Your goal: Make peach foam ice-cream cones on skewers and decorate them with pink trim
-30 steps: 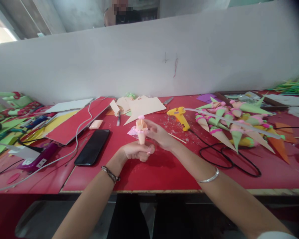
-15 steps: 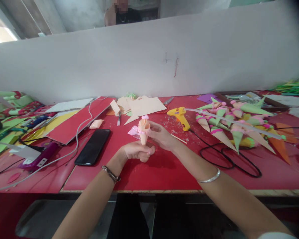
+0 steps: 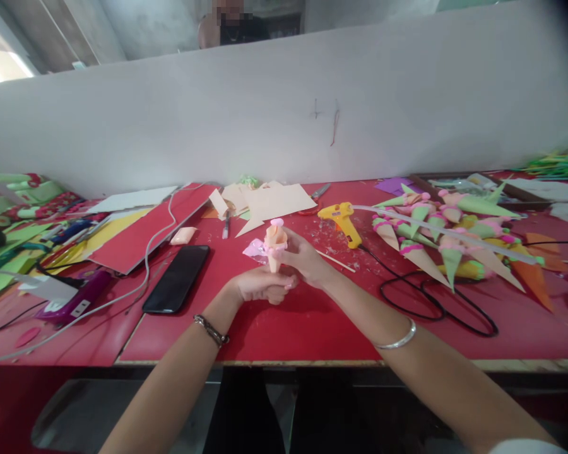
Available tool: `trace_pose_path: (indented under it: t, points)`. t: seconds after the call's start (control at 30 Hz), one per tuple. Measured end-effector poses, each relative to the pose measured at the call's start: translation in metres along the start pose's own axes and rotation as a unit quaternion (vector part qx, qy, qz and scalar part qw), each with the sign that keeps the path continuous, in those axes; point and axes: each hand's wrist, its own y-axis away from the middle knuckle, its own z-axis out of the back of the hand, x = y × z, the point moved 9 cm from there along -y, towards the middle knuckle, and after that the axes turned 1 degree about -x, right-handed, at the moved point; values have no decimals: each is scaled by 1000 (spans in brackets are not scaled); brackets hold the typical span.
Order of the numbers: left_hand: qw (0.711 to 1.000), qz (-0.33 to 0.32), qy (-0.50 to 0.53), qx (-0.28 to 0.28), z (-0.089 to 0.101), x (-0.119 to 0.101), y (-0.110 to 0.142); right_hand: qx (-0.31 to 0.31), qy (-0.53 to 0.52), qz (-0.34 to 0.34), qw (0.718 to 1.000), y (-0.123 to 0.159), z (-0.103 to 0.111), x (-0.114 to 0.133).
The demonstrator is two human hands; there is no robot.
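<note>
A small peach paper ice-cream cone (image 3: 275,243) with a pink frill and a pink tip stands upright between my hands. My left hand (image 3: 262,285) is closed around its lower point, which the fingers hide. My right hand (image 3: 303,257) grips the cone's right side near the frill, with some fingertips out of sight behind it. Just left of the cone lies a shiny pink-purple packet (image 3: 254,250). A yellow glue gun (image 3: 342,223) rests to the right of my right hand, a thin stick (image 3: 336,260) nearer to it.
Similar finished cones (image 3: 426,255) are heaped at the right, beside the glue gun's black cord (image 3: 435,309). A black phone (image 3: 176,279) and a purple power strip (image 3: 78,301) lie left. Peach paper sheets (image 3: 279,205) and scissors (image 3: 319,192) lie behind. A person (image 3: 234,28) is beyond the white partition (image 3: 218,113).
The cone has turned a little and shifted slightly right, with its top now facing differently. My right hand has moved slightly, its fingers lower on the cone; my left hand stays almost in place.
</note>
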Motion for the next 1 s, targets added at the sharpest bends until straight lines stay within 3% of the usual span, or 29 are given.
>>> trace_pose_path:
  t: [0.13,0.3,0.5,0.57,0.67,0.83,1.0]
  points:
    - [1000,-18,17,5,-1,-5,2,47,-24,-42,998,2,-6,-4]
    - [1000,-24,8,3,-1,-6,2,32,-46,-42,998,1,-4,-3]
    - [996,-69,-19,-60,11,-11,-1,23,-11,-20,999,1,-1,-1]
    - [995,-79,-16,-57,10,-12,-1,23,10,-26,999,1,-1,-3]
    - [995,-83,-30,-39,8,-13,-2,-1,20,-42,999,1,4,-5]
    - [993,-64,-79,-53,12,-10,-2,-90,-37,-10,995,-3,22,1]
    - [995,-64,-25,-78,15,-9,-4,-139,-59,-11,988,-6,40,2]
